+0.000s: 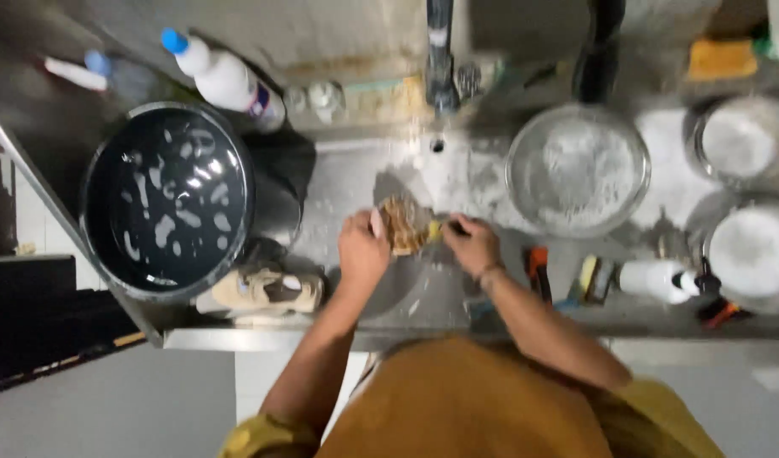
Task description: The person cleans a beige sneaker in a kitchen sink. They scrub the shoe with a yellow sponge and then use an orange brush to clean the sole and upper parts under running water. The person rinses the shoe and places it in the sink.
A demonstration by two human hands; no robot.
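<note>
Gripping a brownish dish, left hand closed; right hand rubs it.

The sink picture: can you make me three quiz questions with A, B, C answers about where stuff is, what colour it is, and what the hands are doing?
1. Where is the big dark pot of water?
A. To the left of the hands
B. Under the tap
C. On the floor

2. What colour is the cap on the white bottle behind the pot?
A. Red
B. Blue
C. Green

3. What is the left hand doing?
A. Hanging free
B. Turning the tap
C. Holding a round brownish item over the sink

Answers:
1. A, the pot sits at the sink's left end, away from the tap.
2. B, the cap at the bottle's tip is bright blue.
3. C, its fingers wrap the item's edge while the right hand presses a small yellow thing against it.
</note>
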